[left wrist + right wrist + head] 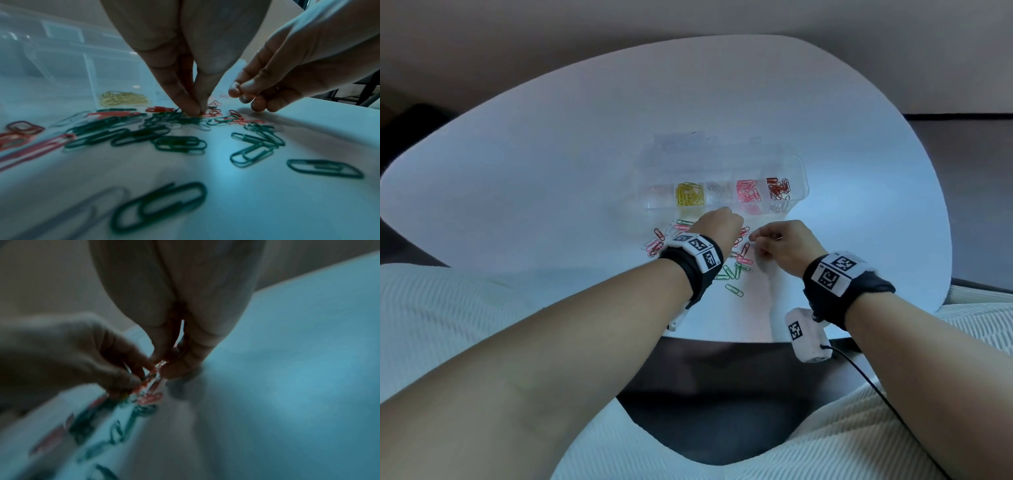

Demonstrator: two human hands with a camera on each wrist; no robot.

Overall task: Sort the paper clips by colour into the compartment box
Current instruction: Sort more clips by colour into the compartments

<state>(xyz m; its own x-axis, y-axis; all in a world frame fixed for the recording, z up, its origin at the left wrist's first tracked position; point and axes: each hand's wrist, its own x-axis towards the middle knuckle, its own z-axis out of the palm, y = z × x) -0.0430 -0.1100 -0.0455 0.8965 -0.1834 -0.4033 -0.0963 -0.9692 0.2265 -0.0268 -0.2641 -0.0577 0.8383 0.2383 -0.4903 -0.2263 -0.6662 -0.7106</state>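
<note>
A clear compartment box [799,178] stands on the white table with yellow clips [690,195], pale clips [717,193], pink clips [748,193] and red clips [777,187] in separate cells. Loose green clips [180,144] and pink or red clips [654,245] lie in a pile in front of it. My left hand [198,112] reaches down into the pile, thumb and finger pinching a small clip that looks yellowish. Just to its right, my right hand [162,366] hovers above the table, fingers curled, pinching a pink clip.
The table's near edge [722,339] runs just behind my wrists. A single green clip [734,290] lies apart toward that edge. Bare tabletop [534,178] stretches left of the box. A black cable [859,370] hangs from the right wrist camera.
</note>
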